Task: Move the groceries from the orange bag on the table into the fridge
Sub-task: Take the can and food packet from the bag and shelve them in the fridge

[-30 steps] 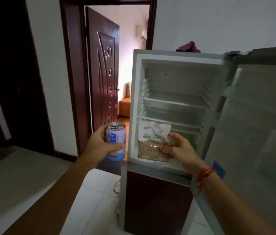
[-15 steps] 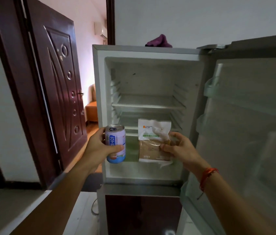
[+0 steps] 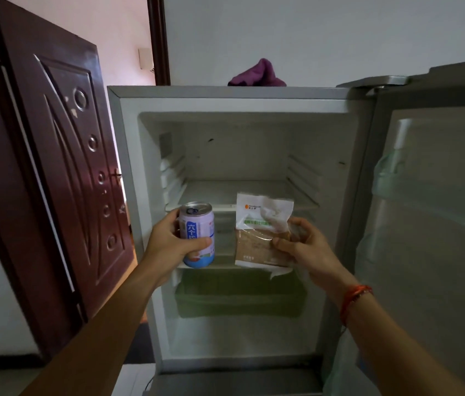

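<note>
The open fridge [image 3: 128, 195] fills the middle of the head view, its shelves bare and a green drawer [image 3: 239, 298] at the bottom. My left hand [image 3: 168, 247] grips a white and blue drink can [image 3: 198, 232] upright, just in front of the lower shelf's left end. My right hand [image 3: 302, 247] pinches a clear packet of brown bread with a white top [image 3: 259, 227], held upright in front of the same shelf. The orange bag is not in view.
The fridge door [image 3: 437, 224] stands open on the right with its door bins. A purple cloth [image 3: 257, 74] lies on top of the fridge. A dark wooden room door [image 3: 62, 172] is open at the left, close to the fridge's side.
I have come closer to the fridge and now face it squarely. Both hands have carried the can and the bread packet forward to the lower shelf's front.
</note>
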`<state>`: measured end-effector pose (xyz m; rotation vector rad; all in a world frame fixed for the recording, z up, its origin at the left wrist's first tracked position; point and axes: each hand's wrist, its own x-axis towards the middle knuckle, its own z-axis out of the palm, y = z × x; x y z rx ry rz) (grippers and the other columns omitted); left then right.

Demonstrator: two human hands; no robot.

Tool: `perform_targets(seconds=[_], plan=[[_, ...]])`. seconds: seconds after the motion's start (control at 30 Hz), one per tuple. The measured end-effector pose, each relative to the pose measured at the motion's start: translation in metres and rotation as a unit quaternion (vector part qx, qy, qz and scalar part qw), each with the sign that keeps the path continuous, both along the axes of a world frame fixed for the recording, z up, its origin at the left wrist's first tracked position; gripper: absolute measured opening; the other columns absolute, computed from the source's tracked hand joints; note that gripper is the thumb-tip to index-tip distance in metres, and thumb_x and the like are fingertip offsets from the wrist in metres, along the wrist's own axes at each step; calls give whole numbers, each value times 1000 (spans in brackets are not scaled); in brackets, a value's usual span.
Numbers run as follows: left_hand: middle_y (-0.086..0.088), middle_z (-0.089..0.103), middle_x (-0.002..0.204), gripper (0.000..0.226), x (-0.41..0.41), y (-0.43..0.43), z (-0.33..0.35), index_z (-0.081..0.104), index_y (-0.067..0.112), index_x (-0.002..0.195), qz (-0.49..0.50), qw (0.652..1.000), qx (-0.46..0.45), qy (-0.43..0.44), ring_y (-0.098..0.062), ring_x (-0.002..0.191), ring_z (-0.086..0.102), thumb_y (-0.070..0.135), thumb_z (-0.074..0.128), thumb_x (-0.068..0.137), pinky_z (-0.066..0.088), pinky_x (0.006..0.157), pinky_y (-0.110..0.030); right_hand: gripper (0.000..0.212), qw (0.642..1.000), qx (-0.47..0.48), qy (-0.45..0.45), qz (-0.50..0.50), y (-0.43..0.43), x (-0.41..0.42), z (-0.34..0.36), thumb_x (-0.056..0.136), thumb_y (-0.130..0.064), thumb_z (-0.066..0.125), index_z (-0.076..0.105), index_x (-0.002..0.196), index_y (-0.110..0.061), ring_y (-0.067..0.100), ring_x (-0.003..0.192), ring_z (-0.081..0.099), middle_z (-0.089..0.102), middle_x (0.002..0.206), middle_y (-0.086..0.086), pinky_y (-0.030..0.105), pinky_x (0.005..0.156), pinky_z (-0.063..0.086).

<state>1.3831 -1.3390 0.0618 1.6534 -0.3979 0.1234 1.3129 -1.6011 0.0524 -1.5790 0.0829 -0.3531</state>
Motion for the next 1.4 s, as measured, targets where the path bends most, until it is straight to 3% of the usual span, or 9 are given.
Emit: perform_targets(seconds=[0.17, 0.27, 0.47, 0.67, 0.8, 0.97, 1.13, 1.3, 1.4], plan=[[-3, 72, 101, 52, 33, -8, 9, 63, 25, 106, 1, 1000, -8, -5, -23, 94, 71, -3, 83, 67, 60, 79, -43, 40, 999, 11, -16, -46, -2, 33, 8, 85, 0, 76, 59, 105, -30, 29, 102, 71, 68, 118, 12, 38, 78, 62], [-4, 73, 102, 53, 52, -11, 15, 64, 19, 110, -3, 1000, -15, -8, -23, 93, 71, -2, 84, 67, 60, 79, -43, 45, 998, -3, -18, -59, -4, 50, 13, 83, -3, 79, 62, 120, -23, 27, 102, 72, 69, 119, 10, 44, 86, 62], [7, 70, 97, 46, 83, -21, 34, 61, 21, 108, -15, 999, -14, -28, -9, 86, 68, 2, 82, 71, 55, 59, -19, 51, 997, 4, -31, -64, -10, 82, 30, 83, 1, 78, 61, 127, -17, 29, 101, 74, 71, 119, 15, 51, 86, 61], [-1, 71, 106, 54, 124, -35, 44, 62, 18, 115, -24, 999, -21, -15, -20, 95, 70, 6, 85, 68, 61, 78, -44, 41, 993, -43, -55, -97, -16, 108, 51, 84, 1, 77, 61, 108, -29, 24, 103, 72, 70, 116, 6, 43, 87, 61], [4, 71, 101, 49, 151, -51, 54, 61, 27, 104, -37, 999, -21, -26, -11, 89, 70, 3, 84, 69, 59, 70, -30, 44, 990, -54, -64, -113, -23, 137, 65, 84, 4, 76, 60, 118, -19, 22, 100, 71, 69, 110, 2, 42, 88, 61], [2, 71, 100, 48, 192, -67, 55, 61, 29, 100, -31, 999, -23, -20, -12, 88, 70, 0, 84, 69, 60, 70, -30, 47, 991, -40, -57, -112, -38, 187, 68, 83, 6, 75, 55, 118, -18, 17, 92, 69, 65, 103, -2, 34, 80, 60], [1, 70, 103, 48, 234, -85, 46, 60, 26, 102, -15, 1000, -14, -8, -15, 92, 69, 0, 84, 68, 57, 71, -30, 59, 995, -20, -30, -95, -51, 239, 51, 82, 5, 76, 56, 134, -14, 30, 104, 71, 66, 125, 13, 51, 87, 61], [-2, 71, 102, 49, 269, -99, 37, 63, 18, 106, -4, 1000, -13, 6, -17, 90, 70, -2, 84, 67, 59, 69, -31, 50, 996, -22, -26, -82, -62, 268, 47, 87, 10, 70, 55, 127, -15, 19, 88, 69, 68, 108, 8, 27, 62, 58], [-2, 70, 100, 52, 285, -104, 36, 62, 15, 108, 3, 1000, 2, 9, -17, 87, 69, -2, 85, 65, 59, 68, -32, 38, 997, -38, -26, -68, -67, 283, 46, 88, 11, 67, 59, 107, -21, 16, 83, 69, 69, 96, 3, 27, 65, 59]])
